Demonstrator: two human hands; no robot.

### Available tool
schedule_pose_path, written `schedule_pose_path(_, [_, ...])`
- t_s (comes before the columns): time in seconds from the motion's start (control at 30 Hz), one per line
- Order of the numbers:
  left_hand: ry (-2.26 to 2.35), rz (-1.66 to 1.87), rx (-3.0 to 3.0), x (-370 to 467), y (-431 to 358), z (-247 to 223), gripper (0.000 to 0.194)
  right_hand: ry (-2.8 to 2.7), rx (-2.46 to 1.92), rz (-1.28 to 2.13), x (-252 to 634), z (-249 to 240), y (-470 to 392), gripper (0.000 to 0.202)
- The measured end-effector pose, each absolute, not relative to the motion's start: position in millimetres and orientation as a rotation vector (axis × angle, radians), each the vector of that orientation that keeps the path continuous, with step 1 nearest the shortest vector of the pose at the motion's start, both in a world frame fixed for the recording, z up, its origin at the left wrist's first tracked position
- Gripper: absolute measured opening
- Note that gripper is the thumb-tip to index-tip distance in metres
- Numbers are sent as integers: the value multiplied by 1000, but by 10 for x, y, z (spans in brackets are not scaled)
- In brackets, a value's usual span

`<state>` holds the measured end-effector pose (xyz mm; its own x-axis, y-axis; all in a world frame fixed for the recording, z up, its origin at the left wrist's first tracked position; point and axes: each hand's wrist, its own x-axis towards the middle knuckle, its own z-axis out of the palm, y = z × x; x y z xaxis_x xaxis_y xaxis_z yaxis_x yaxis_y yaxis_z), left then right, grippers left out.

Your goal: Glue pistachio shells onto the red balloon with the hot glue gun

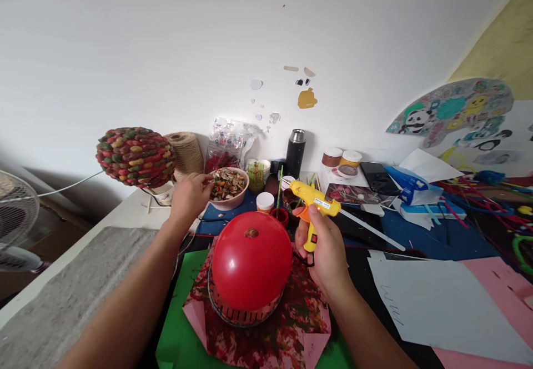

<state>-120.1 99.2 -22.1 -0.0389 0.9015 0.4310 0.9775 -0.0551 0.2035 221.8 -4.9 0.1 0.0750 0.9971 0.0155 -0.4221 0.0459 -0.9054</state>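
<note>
My right hand [325, 241] is wrapped round the handle of a yellow glue gun [316, 199], whose nozzle points left; a pale glue stick [370, 229] sticks out of its back. At the left rim of a pale pink bowl [228, 205] is my left hand [191, 194], fingers stretched toward the small painted shells [227, 184] heaped inside. A red balloon [250, 269] sits on a slatted basket [245, 316] between my arms. One brown shell [250, 233] is on the balloon's top. Under the basket lies paint-stained pink paper [233, 347].
A ball covered in coloured pieces [135, 158] stands at left, by a twine spool [186, 152]. Behind the bowl are a plastic bag [229, 141] and a black flask [296, 155]. Paint jars [265, 202], a phone [378, 178] and white paper [445, 297] lie rightward.
</note>
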Motion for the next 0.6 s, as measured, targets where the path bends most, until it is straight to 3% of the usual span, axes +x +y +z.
schedule_pose_path(0.3, [-1850,-619,-2346,-1084,994,-271,37,-856,-897,1328,2220,22,-53,61])
schedule_pose_path(0.6, [-1953,-630,-2206,-1126,990,-260,34,-864,-912,1331,2215,10,-68,60])
